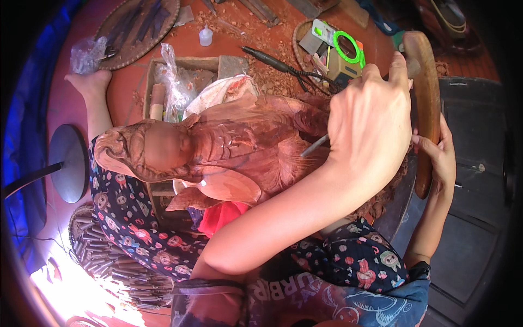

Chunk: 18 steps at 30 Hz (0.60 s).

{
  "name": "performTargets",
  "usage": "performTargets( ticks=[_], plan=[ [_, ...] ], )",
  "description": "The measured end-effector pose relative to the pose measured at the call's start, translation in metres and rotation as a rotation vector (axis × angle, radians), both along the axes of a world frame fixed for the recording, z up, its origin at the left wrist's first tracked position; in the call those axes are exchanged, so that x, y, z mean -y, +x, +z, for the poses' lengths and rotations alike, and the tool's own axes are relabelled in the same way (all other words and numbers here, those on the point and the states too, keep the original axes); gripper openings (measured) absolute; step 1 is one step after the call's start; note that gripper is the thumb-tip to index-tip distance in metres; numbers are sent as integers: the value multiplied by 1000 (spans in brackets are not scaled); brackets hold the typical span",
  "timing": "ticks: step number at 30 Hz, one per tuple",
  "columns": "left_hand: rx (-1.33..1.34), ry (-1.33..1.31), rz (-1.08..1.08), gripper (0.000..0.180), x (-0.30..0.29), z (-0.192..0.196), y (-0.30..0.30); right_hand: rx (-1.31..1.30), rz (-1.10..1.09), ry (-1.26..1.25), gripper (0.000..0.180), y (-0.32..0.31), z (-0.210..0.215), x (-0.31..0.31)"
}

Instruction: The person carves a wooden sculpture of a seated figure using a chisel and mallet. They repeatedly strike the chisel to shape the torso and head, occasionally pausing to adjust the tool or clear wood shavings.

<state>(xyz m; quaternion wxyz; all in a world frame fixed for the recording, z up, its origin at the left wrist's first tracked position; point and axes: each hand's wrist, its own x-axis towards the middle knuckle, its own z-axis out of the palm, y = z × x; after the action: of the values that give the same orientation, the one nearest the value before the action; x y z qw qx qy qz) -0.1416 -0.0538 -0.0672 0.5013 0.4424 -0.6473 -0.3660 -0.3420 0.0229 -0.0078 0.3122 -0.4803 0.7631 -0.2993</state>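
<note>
On a chip-strewn floor (234,41), left hand (370,125) pinches a chisel (315,146); right hand's (438,158) grip wraps a mallet (427,98).

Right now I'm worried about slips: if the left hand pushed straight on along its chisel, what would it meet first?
Most likely the wooden carved figure: the left hand aims its metal chisel at the figure's reddish body, tip apparently touching it, though depth is unclear.

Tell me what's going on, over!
Left hand grips chisel against wooden statue. Right hand grips wooden mallet. Wood chips around, nothing blocking.
</note>
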Motion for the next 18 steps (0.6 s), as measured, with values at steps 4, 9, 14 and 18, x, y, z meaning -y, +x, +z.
performTargets(
  ticks=[4,9,14,18],
  plan=[
    [-26,27,1,29,7,-6,-12,7,-45,-4,67,0,2,4],
    [-31,-4,66,28,14,-12,-11,37,-17,16,70,5,-3,5],
    [-62,7,87,29,16,-15,-11,51,-1,18,72,6,-6,6],
    [-65,7,93,29,17,-14,-11,41,4,24,72,7,-4,6]
  ],
)
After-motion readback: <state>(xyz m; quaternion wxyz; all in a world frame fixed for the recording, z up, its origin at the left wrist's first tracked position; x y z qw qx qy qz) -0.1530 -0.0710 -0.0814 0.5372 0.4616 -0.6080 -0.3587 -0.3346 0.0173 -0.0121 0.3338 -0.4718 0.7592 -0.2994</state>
